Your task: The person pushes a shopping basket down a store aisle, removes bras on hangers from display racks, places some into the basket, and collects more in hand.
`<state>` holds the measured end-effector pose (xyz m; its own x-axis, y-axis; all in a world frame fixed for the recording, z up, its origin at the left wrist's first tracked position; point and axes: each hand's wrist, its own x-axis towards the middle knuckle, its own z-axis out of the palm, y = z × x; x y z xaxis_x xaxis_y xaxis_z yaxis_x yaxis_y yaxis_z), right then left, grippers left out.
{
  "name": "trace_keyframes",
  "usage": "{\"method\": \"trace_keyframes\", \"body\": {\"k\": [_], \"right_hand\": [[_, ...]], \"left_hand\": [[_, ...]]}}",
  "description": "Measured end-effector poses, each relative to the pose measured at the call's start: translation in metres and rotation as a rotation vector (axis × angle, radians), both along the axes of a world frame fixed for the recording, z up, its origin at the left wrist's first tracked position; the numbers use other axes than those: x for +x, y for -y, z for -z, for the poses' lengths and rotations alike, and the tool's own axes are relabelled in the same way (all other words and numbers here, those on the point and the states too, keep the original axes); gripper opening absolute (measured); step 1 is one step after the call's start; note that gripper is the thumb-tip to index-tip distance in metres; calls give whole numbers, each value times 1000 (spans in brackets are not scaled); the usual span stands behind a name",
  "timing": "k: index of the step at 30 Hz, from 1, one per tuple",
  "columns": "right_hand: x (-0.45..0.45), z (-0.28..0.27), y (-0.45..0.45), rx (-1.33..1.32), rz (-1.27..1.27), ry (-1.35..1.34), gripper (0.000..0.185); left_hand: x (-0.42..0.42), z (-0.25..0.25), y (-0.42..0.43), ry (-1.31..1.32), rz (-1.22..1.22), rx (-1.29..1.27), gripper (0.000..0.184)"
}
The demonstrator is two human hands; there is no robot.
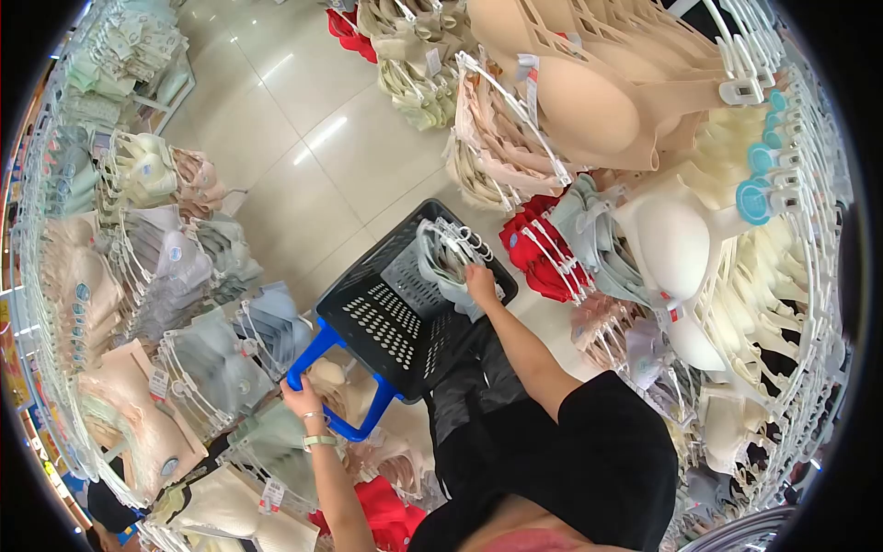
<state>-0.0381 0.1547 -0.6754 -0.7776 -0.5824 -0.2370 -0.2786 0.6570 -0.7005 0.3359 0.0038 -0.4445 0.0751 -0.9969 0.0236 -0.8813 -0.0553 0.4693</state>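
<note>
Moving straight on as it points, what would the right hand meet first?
Probably the grey bras on white hangers, which the right hand touches; beyond them, perhaps the black basket, though depth is unclear.

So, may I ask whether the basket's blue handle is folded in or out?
Out: the blue handle juts beyond the black basket, gripped by the left hand.

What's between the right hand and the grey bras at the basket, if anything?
Nothing visible: the right hand is on the grey bras, no gap showing. They show against the basket; whether they rest inside can't be told. The left hand is away on the blue handle.
</note>
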Motion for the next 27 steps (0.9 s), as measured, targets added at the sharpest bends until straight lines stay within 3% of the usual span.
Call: {"method": "trace_keyframes", "body": {"k": [4,8,11,12,16,19,21,22,24,25,27], "right_hand": [[-20,15,4,96,54,10,29],[-36,29,9,168,72,304,35],[-33,55,0,152,-148,133,30],[-29,58,-2,161,-42,144,29],[-18,58,-23,224,-17,199,27],[-17,40,-29,357,-157,226,26],[-12,33,-21,562,125,571,27],[-9,34,-19,562,126,578,27],[0,36,-18,626,37,216,26],[1,31,-15,629,36,225,26],[-3,23,-8,662,-79,-6,25]], "left_hand": [[4,8,1,-18,19,-35,20],[23,19,5,-37,-23,14,20],[24,23,5,-85,-89,103,20],[23,21,4,-101,-97,105,21],[19,18,6,-71,-81,91,20],[26,24,5,-92,-87,110,20],[28,26,6,-92,-91,112,21],[29,28,7,-86,-89,112,21],[32,29,6,-73,-90,108,21],[33,28,5,-64,-89,112,21],[33,30,6,-73,-91,94,20]]}}
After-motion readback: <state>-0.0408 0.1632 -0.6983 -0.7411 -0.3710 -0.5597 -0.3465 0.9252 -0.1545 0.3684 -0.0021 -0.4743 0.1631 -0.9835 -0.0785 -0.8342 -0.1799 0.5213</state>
